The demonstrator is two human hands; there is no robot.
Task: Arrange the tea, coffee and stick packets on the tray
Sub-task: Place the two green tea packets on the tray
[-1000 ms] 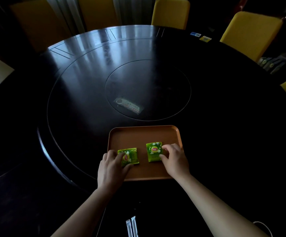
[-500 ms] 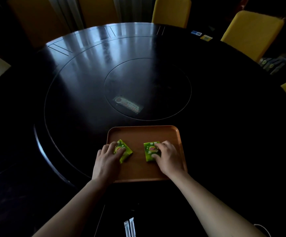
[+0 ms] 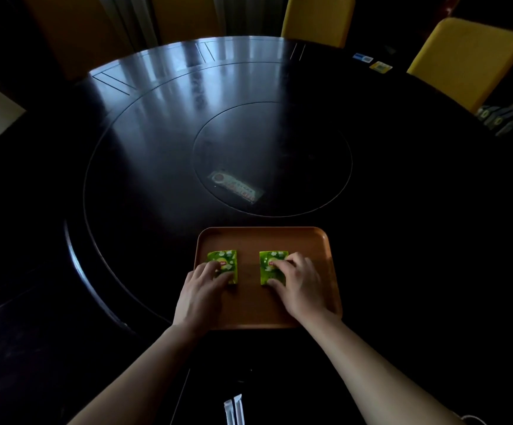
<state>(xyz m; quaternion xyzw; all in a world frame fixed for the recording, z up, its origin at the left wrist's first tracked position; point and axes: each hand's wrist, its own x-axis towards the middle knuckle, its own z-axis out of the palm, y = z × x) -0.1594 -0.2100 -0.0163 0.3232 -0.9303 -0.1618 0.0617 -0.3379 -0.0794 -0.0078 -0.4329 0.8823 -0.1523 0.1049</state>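
An orange tray (image 3: 264,237) lies on the dark round table (image 3: 144,124) in front of me. Two green tea packets lie flat on it, side by side and upright. My left hand (image 3: 201,289) holds the left tea packet (image 3: 227,258), fingers on its near half and thumb at its near right corner. My right hand (image 3: 299,286) holds the right tea packet (image 3: 272,258) in the same way, fingertips on its logo, thumb at its near edge. Two white stick packets (image 3: 233,409) lie side by side below the tray, near the bottom edge of the view.
A long flat remote-like object (image 3: 236,188) lies in the table's round centre panel. Two small cards (image 3: 380,66) sit at the far right rim. Yellow chairs (image 3: 460,56) stand around the far side. The tray's far half and right side are bare.
Both packets have moved farther onto the tray. The left one, tilted half a second ago, now lies straight and nearer the left rim. Both hands stayed on their packets.
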